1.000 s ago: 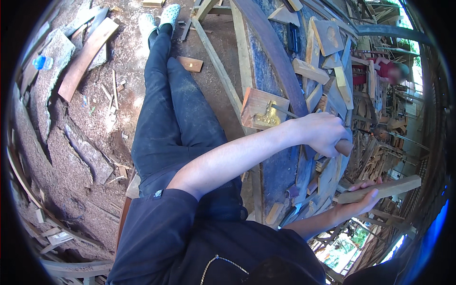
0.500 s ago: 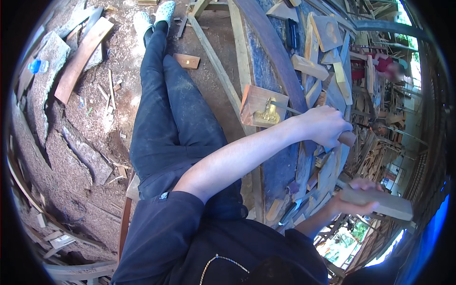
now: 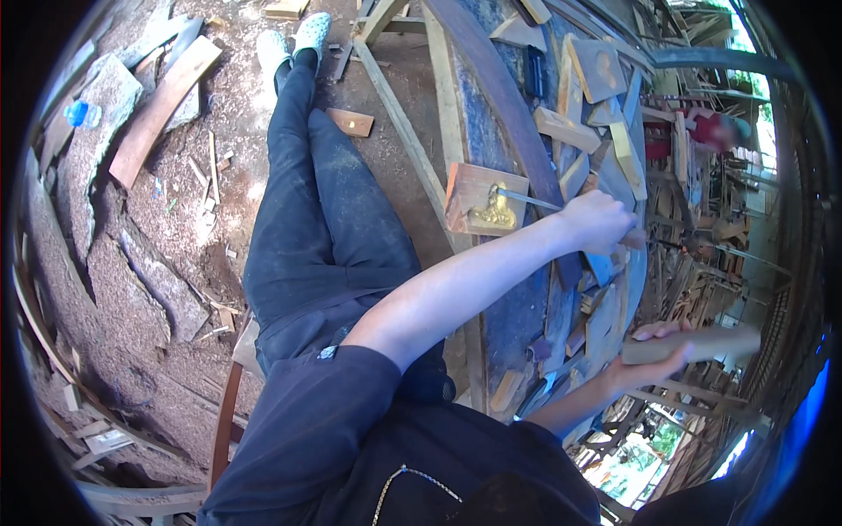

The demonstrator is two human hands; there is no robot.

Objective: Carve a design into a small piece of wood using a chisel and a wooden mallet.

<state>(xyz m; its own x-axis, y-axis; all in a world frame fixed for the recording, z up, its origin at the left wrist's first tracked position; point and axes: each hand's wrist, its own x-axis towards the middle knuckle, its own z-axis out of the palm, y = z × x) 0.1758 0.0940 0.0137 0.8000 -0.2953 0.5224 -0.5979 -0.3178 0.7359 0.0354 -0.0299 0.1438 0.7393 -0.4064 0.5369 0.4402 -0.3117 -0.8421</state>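
My left hand (image 3: 599, 223) is closed around a chisel, its thin metal shaft (image 3: 533, 202) pointing left and the brown butt of its handle (image 3: 633, 238) showing past my fist. The shaft's tip meets a gold-coloured raised shape (image 3: 493, 210) on a reddish-brown wooden block (image 3: 465, 188), which sits at the near edge of the workbench (image 3: 511, 307). Further right and lower, my right hand (image 3: 658, 355) grips a thick, squared wooden club (image 3: 715, 344), held apart from the chisel.
Wood offcuts (image 3: 566, 130) and a board with a round hollow (image 3: 599, 68) lie on the bench. A long curved dark beam (image 3: 491, 70) runs along it. Planks (image 3: 167, 110), bark slabs and shavings cover the ground at left. Another person (image 3: 715, 130) is at the far right.
My right hand has shifted the wooden club a little up and left, turning it more level. My left hand has moved slightly up, its chisel still on the gold-coloured shape.
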